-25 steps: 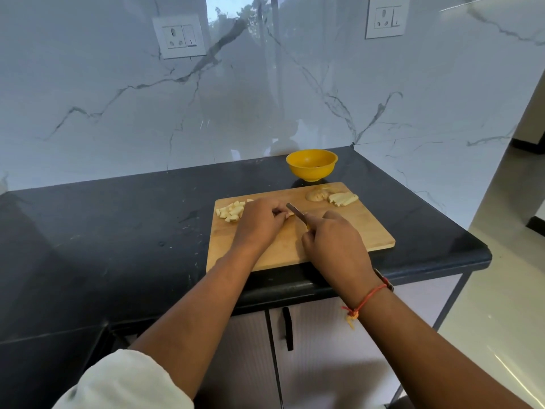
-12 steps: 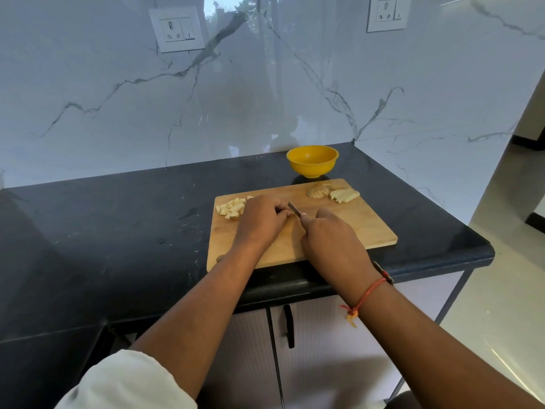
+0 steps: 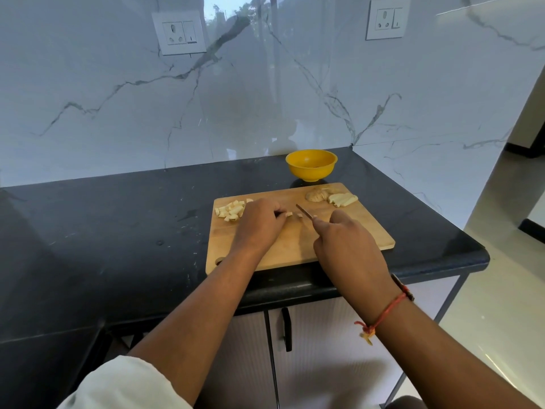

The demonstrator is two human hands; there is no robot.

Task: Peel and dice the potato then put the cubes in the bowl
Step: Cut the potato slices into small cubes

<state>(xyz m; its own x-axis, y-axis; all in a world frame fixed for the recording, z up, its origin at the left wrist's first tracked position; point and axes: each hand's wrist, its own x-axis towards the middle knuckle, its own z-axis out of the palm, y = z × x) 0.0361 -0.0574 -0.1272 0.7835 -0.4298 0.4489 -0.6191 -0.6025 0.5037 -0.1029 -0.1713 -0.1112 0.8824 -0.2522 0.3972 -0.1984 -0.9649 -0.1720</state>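
Observation:
A wooden cutting board (image 3: 348, 231) lies on the black counter. My right hand (image 3: 348, 246) grips a small knife (image 3: 304, 212), its blade pointing up-left over the board. My left hand (image 3: 259, 221) rests on the board with curled fingers pinching potato strips; a couple of cut cubes (image 3: 293, 214) lie between its fingertips and the blade. A pile of diced potato (image 3: 230, 211) sits at the board's far left corner. Uncut potato slices and sticks (image 3: 333, 196) lie at the far right corner. The yellow bowl (image 3: 311, 165) stands behind the board.
The black counter (image 3: 118, 231) ends at a rounded edge on the right, with floor beyond. A marble wall with two sockets (image 3: 178, 32) rises behind. Cabinet doors with a black handle (image 3: 286, 329) are below the counter's front edge.
My right hand has pulled the knife back to the right, away from my left hand. A couple of freshly cut cubes now show between the two hands.

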